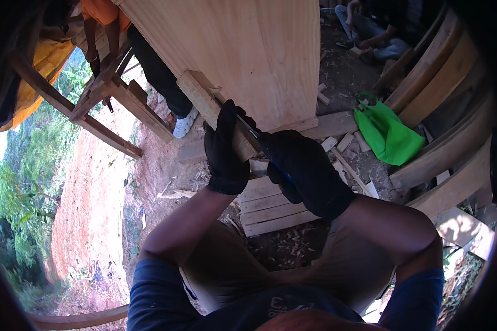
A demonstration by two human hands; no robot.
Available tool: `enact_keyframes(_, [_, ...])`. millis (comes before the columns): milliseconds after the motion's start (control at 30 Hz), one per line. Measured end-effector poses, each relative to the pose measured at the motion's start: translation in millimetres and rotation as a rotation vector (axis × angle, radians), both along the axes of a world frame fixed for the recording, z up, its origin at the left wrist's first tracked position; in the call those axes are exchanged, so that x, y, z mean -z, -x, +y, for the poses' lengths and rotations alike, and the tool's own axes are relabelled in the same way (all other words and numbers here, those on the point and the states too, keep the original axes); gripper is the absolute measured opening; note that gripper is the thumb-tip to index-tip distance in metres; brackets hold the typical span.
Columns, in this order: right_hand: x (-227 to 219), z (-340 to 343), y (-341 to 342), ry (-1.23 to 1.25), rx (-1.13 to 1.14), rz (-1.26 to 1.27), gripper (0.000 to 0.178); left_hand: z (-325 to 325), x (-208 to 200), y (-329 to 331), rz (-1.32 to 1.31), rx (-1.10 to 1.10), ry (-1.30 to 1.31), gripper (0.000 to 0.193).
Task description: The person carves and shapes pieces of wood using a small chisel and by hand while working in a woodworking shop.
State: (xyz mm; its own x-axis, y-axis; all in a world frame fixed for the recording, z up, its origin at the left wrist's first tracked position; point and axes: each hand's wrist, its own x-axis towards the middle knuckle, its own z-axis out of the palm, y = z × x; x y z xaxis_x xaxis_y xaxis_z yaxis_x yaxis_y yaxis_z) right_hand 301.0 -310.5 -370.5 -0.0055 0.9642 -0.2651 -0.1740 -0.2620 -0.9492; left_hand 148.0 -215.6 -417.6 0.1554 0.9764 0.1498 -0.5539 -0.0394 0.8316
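Note:
My black-gloved left hand (226, 157) is closed around a pale, thick block of wood (197, 95), which tilts up and away to the left. In my gloved right hand (309, 174) is a chisel (251, 131), its thin blade lying along the block's right side. A bit of its blue handle shows below the glove; the rest is hidden in the fist. A small curl of wood stands at the block's edge, near the blade's far end. Behind the block is a large pale wooden panel (259, 55).
Slatted wood pieces (273, 207) lie between my knees, with shavings around. A green bag (386, 132) sits right, beside curved wooden boards (425, 88). Far left, a person in orange (102, 14) works at a wooden frame (102, 91); another person (375, 33) sits far right.

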Motion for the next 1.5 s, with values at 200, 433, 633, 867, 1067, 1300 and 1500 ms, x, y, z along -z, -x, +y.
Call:
enact_keyframes(200, [66.7,3.9,22.7,-0.342,0.096,-0.391,0.041,14.1,12.0,-7.8,-0.049,0.086,0.047,0.032])
enact_keyframes(433, [37.5,38.8,-28.7,-0.514,-0.012,-0.676,0.033,46.1,4.1,26.0,0.007,0.346,0.084,0.033])
enact_keyframes(633, [16.5,36.2,-63.8,-0.613,-0.097,-1.014,0.027,62.8,12.8,46.6,-0.040,0.482,0.148,0.047])
enact_keyframes(867, [22.9,44.2,-81.1,-0.400,0.062,-0.835,0.037,57.2,10.7,39.0,-0.101,0.641,0.180,0.068])
enact_keyframes(1067, [14.6,44.2,-58.3,-0.701,0.105,-1.054,0.063,21.3,33.2,15.8,-0.050,0.940,0.240,0.062])
enact_keyframes(1300, [27.1,50.2,-69.3,-0.879,0.124,-1.336,0.060,9.7,17.5,16.8,0.013,1.056,0.282,0.057])
enact_keyframes(1500, [21.3,49.8,-65.6,-1.056,-0.008,-1.481,0.041,10.9,1.6,25.0,0.437,0.931,0.177,0.051])
